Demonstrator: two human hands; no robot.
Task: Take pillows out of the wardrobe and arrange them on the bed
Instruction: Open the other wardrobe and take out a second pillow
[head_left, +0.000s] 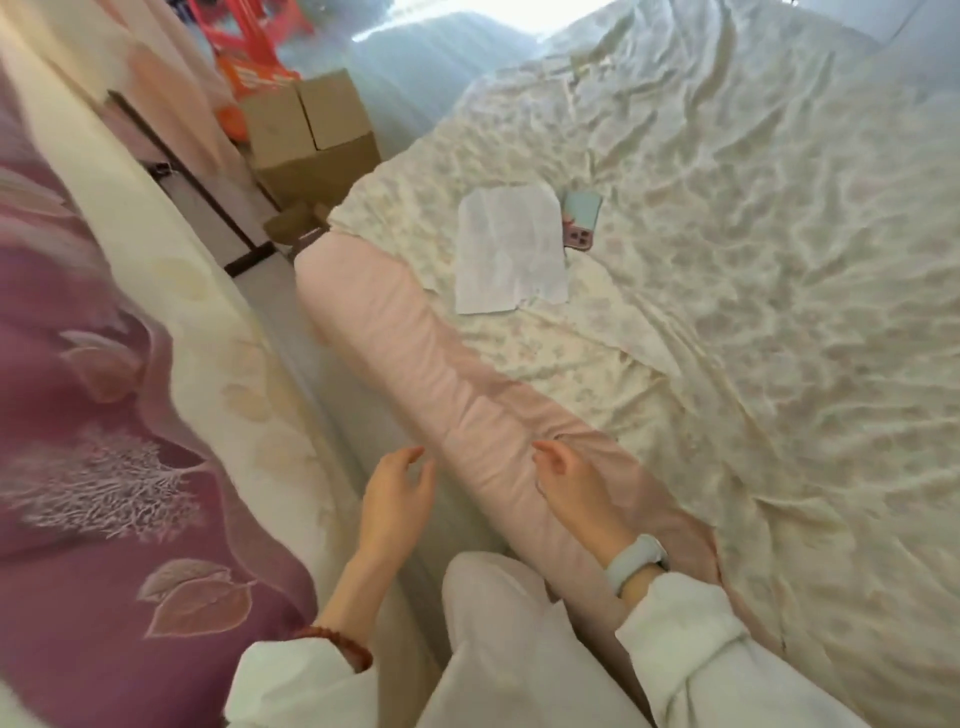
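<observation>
Both hands, left (397, 501) and right (574, 480), open and empty beside the blurred bed (727, 312) edge; no pillow discernible.

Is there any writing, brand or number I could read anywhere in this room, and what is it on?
No text can be read in this view.
Orange package by the cardboard boxes: pale marks, too blurred to read.
White paper on the bed: no print can be made out.
Phone beside the paper: no visible lettering.
</observation>
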